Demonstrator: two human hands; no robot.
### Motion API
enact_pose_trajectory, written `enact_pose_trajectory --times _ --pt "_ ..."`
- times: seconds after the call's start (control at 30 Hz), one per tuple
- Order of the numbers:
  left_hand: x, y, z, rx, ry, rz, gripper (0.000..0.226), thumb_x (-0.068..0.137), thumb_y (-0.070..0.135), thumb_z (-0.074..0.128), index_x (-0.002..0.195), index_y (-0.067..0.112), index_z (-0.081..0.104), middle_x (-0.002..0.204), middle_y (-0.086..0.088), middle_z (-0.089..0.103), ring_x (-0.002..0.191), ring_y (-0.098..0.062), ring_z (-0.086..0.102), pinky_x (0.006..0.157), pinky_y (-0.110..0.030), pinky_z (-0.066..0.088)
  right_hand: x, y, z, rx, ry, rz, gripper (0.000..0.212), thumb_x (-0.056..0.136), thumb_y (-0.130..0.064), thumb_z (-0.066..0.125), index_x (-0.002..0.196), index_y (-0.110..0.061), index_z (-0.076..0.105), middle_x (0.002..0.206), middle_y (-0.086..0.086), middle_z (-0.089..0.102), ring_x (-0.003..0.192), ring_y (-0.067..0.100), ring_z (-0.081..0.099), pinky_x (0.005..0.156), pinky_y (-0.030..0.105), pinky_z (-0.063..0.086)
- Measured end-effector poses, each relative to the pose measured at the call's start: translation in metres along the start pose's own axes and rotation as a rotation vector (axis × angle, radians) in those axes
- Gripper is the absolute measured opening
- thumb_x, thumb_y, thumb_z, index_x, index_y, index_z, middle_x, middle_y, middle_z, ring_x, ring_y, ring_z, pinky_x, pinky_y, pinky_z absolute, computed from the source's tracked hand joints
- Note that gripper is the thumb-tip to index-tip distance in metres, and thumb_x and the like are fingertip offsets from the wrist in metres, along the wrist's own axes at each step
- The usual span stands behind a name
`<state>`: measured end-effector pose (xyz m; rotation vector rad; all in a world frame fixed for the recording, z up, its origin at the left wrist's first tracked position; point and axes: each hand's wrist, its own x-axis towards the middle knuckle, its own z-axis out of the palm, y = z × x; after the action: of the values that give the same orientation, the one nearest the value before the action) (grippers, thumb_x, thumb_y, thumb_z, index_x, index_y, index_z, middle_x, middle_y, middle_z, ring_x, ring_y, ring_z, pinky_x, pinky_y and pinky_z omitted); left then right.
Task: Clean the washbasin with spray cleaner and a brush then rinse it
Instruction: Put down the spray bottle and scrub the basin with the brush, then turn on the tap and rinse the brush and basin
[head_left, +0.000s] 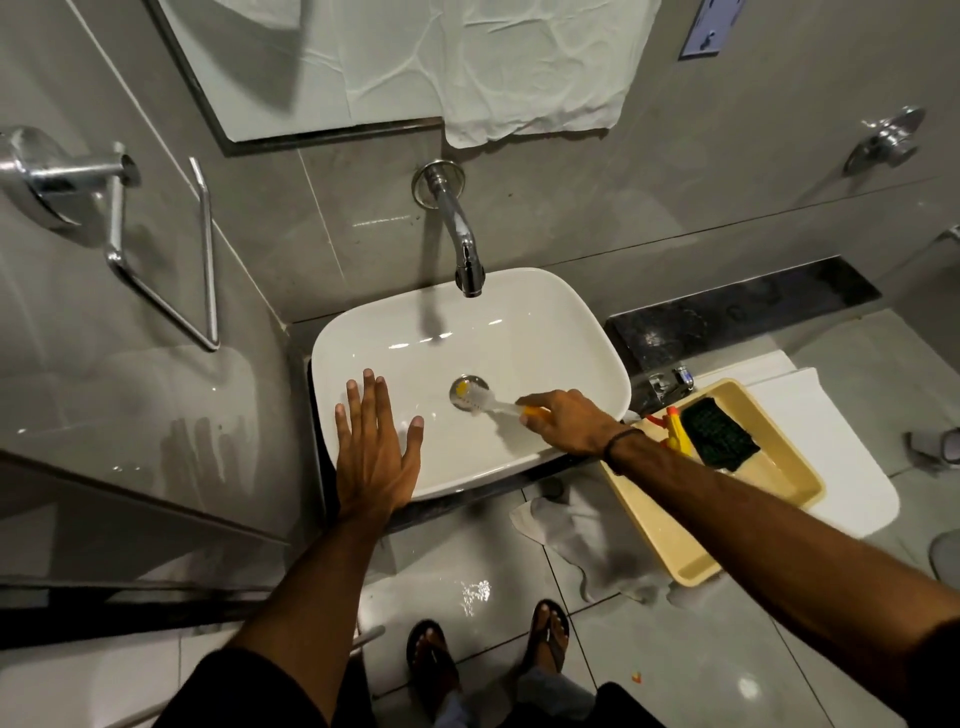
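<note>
The white washbasin (540, 332) sits under a chrome wall tap (460, 234). My right hand (566, 421) grips the yellow handle of a small brush (485, 400), whose white bristle head rests on the metal drain (467, 392) in the basin's bottom. My left hand (371, 447) lies flat with fingers spread on the basin's near left rim. A yellow spray bottle (675, 431) lies in a yellow tray (779, 457) to the right, partly hidden by my right forearm. No water runs from the tap.
A dark green scouring pad (719, 431) lies in the tray. A black stone ledge (743, 306) runs right of the basin. A chrome towel holder (119, 234) sticks out from the left wall. A crumpled cloth (571, 525) lies on the wet floor near my sandalled feet (488, 654).
</note>
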<state>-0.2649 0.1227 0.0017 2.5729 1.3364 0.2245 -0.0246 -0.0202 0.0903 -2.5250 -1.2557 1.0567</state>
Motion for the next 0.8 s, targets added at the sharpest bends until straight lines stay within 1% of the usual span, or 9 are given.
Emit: enact_pose_trajectory --times 0.1,0.23,0.37,0.4,0.47,0.5,0.53,0.67,0.8 --pt "0.001 0.004 -0.004 0.001 -0.021 0.025 0.079 0.103 0.057 0.018 0.166 0.012 0.004 0.176 -0.006 -0.005 0.163 -0.026 -0.006 0.132 -0.054 0.000 -0.002 0.019 -0.013 -0.005 0.003 0.035 0.047 0.106 -0.039 0.053 0.149 -0.021 0.061 0.145 0.010 0.067 0.130 0.033 0.063 0.115 0.043 0.047" --pt "0.023 0.040 -0.027 -0.223 0.030 0.026 0.070 0.108 0.048 0.028 0.165 0.010 0.015 0.176 -0.008 0.005 0.164 -0.025 0.002 0.133 -0.050 0.001 0.007 -0.001 -0.001 0.013 0.089 -0.021 0.046 0.106 -0.037 0.051 0.148 -0.024 0.061 0.142 0.015 0.068 0.133 0.040 0.060 0.114 0.044 0.048" --pt "0.064 0.094 -0.067 -0.427 0.173 -0.061 0.068 0.105 0.051 0.043 0.159 0.011 0.033 0.165 -0.011 0.038 0.153 -0.029 0.035 0.127 -0.046 0.030 0.011 -0.006 0.015 0.067 0.023 -0.087 0.046 0.104 -0.037 0.053 0.147 -0.024 0.063 0.145 0.015 0.066 0.134 0.039 0.059 0.114 0.043 0.047" --pt "0.074 0.107 -0.077 -0.426 0.223 -0.063 0.066 0.104 0.050 0.049 0.155 0.010 0.040 0.156 -0.013 0.047 0.145 -0.030 0.044 0.121 -0.046 0.039 0.013 0.001 0.009 0.130 0.013 -0.063 0.045 0.104 -0.038 0.054 0.145 -0.023 0.065 0.140 0.016 0.069 0.124 0.037 0.065 0.106 0.043 0.052" --pt "0.088 0.130 -0.090 -0.388 0.330 -0.047 0.056 0.098 0.046 0.060 0.139 0.007 0.056 0.132 -0.013 0.057 0.124 -0.030 0.056 0.103 -0.045 0.052 0.015 0.019 -0.006 0.401 -0.042 0.029 0.044 0.102 -0.040 0.056 0.138 -0.018 0.068 0.107 0.018 0.074 0.073 0.027 0.069 0.062 0.036 0.056" --pt "0.092 0.141 -0.094 -0.380 0.381 -0.048 0.049 0.094 0.043 0.065 0.127 0.007 0.062 0.122 -0.013 0.059 0.116 -0.030 0.058 0.096 -0.044 0.054 0.015 0.026 -0.011 0.563 -0.084 0.098 0.044 0.101 -0.042 0.055 0.132 -0.013 0.067 0.086 0.014 0.067 0.049 0.018 0.054 0.044 0.027 0.044" --pt "0.096 0.151 -0.097 -0.384 0.423 -0.060 0.043 0.091 0.039 0.068 0.118 0.006 0.066 0.115 -0.013 0.060 0.110 -0.031 0.059 0.092 -0.043 0.055 0.015 0.032 -0.015 0.705 -0.115 0.163 0.044 0.100 -0.045 0.054 0.122 -0.010 0.065 0.073 0.007 0.057 0.039 0.012 0.039 0.038 0.019 0.032" --pt "0.111 0.182 -0.106 -0.372 0.461 -0.214 0.036 0.087 0.024 0.067 0.114 -0.001 0.063 0.114 -0.019 0.064 0.108 -0.036 0.062 0.090 -0.044 0.054 0.009 0.034 -0.022 1.048 -0.230 0.247 0.040 0.101 -0.055 0.052 0.088 -0.018 0.052 0.056 -0.003 0.042 0.033 0.007 0.025 0.032 0.014 0.022" --pt "0.121 0.193 -0.111 -0.266 0.409 -0.296 0.044 0.088 0.022 0.063 0.126 0.000 0.056 0.125 -0.020 0.063 0.116 -0.037 0.060 0.097 -0.045 0.052 0.004 0.035 -0.025 1.116 -0.283 0.242 0.031 0.102 -0.049 0.055 0.101 -0.018 0.053 0.060 -0.003 0.039 0.034 0.006 0.024 0.032 0.014 0.019"
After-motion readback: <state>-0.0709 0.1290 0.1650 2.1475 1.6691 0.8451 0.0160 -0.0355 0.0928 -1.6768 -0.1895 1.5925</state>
